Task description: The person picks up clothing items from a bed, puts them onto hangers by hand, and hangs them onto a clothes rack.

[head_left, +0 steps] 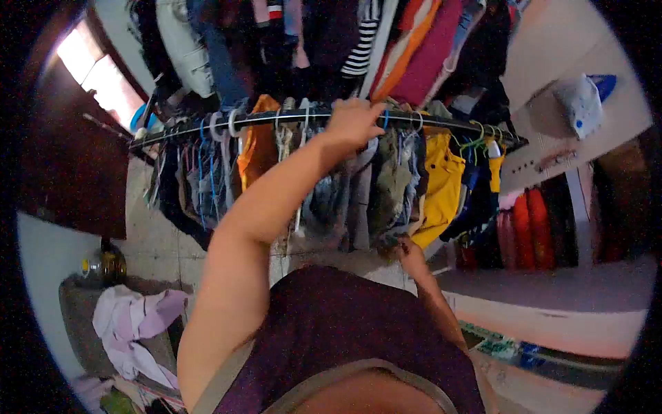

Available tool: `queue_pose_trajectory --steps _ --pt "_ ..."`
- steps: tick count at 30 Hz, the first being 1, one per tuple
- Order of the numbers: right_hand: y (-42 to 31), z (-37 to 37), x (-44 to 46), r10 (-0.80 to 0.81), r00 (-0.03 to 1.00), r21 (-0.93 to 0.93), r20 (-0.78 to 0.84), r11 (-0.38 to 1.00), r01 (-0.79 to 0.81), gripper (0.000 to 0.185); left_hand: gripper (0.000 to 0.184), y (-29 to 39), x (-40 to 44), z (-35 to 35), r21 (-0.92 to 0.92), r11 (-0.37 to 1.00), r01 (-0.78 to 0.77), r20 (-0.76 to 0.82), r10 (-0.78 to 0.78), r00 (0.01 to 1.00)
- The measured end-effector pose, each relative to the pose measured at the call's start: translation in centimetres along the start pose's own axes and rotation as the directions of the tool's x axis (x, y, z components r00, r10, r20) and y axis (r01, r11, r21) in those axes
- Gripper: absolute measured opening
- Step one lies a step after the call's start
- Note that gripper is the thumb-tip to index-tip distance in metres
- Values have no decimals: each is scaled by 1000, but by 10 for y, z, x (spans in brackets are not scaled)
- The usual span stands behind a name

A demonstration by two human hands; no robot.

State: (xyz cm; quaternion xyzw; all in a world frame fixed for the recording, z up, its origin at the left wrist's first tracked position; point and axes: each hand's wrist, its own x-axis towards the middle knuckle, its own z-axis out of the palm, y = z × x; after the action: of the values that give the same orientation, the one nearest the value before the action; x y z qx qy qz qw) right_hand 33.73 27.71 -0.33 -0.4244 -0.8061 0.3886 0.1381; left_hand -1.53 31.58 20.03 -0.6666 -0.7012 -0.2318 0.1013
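Observation:
My left hand (355,124) reaches up to the black clothes rail (262,119). Its thumb and forefinger are apart, close to the blue hook of a hanger (385,119); I cannot tell whether they touch it. Lower down, my right hand (412,254) is closed on the bottom edge of a dark garment (387,247), whose kind is unclear. Beside that garment hang a greyish-green one (394,176) and yellow trousers (441,183). An orange garment (256,148) hangs left of my left forearm.
Behind the rail hangs another row of clothes, including a striped top (362,41). Green hangers (476,141) are at the rail's right end. Lilac cloth (134,328) lies at lower left. A white-and-blue packet (581,107) is at upper right.

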Motion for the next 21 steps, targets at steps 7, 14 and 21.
queue_pose_trajectory --steps 7,14,21 --pt "215 58 -146 209 970 -531 125 840 -113 17 48 -70 -35 -42 91 995 41 102 -51 993" --pt "152 123 -275 438 874 -878 210 478 -28 13 52 -62 -37 -47 45 995 92 168 -98 981" --pt "125 232 -331 811 582 278 -56 573 -771 26 52 -83 -29 -32 157 988 -11 127 -9 992"
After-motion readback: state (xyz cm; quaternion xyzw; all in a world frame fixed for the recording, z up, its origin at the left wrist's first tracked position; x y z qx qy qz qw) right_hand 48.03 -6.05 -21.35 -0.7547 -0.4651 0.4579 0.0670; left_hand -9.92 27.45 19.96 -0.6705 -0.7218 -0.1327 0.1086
